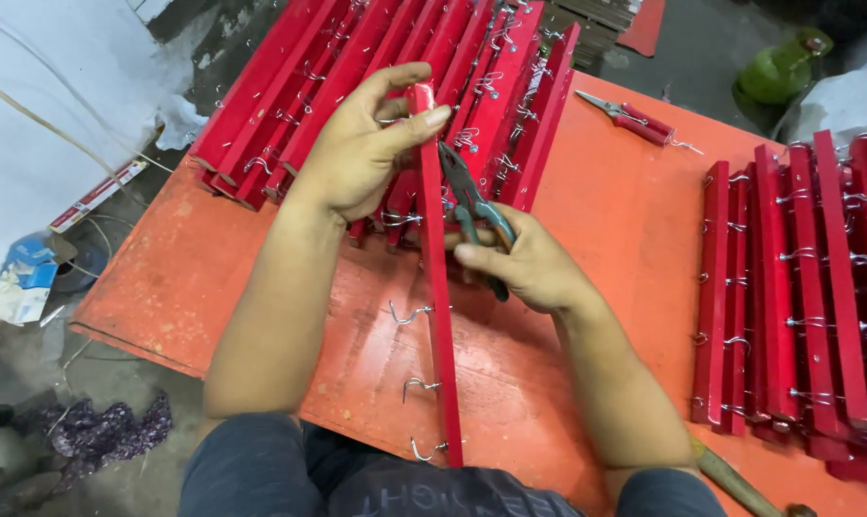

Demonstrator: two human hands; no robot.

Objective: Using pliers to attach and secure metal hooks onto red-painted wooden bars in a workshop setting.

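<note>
One red strip (441, 316) bearing three visible hooks (420, 386): left hand (357, 153) clasps its top, right hand (524, 263) closed around one pair of pliers (472, 206).

Red-handled cutters (634, 119) on orange table (606, 220), green bottle (783, 65), purple rag (108, 426) on floor

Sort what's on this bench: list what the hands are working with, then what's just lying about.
In use:
left hand holding the red slat
right hand holding pliers
hooks on that slat

Lying about:
red-handled pliers
green bottle
wooden handle
crumpled cloth
</note>
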